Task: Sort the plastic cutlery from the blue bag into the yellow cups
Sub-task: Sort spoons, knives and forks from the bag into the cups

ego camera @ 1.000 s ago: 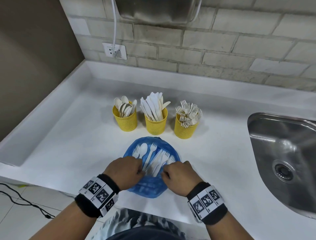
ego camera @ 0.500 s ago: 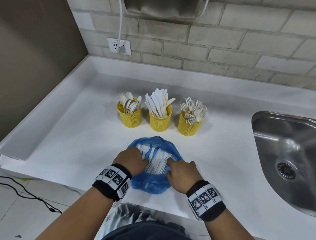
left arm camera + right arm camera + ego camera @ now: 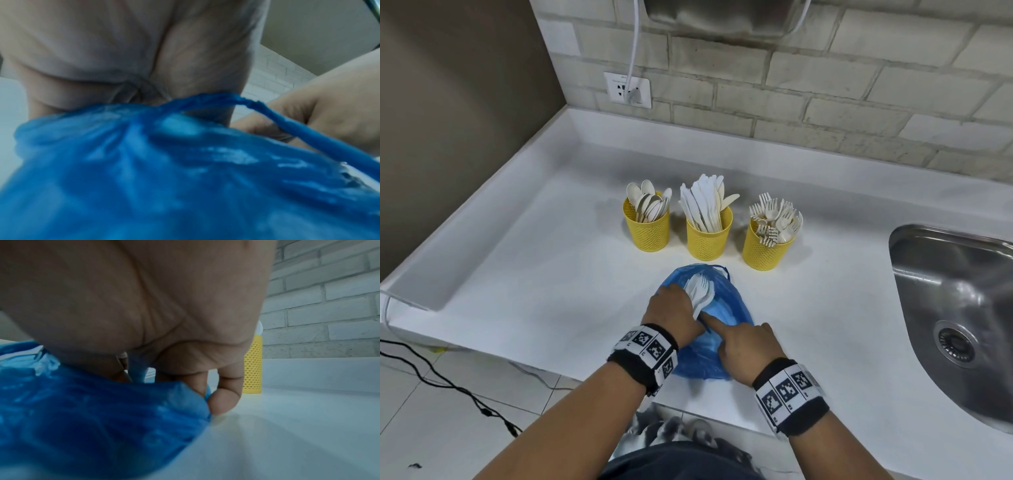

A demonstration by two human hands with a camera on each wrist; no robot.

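Left hand (image 3: 674, 313) gripped white cutlery bundle (image 3: 700, 289) inside blue bag (image 3: 732, 308), to lift out. Right hand (image 3: 748, 344) at 4 o'clock: forefinger straight, pinning bag; other fingers curled.

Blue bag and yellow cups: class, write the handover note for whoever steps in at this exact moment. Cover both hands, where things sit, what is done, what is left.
Left hand: grips a bunch of white cutlery at the blue bag's mouth.
Right hand: presses on the bag, forefinger extended, other fingers curled against the plastic.
Bag lies on the white counter, in front of the cups.
Done: spoon cup, knife cup and fork cup all hold cutlery.
Left: lift the bunch out and sort it into the cups.
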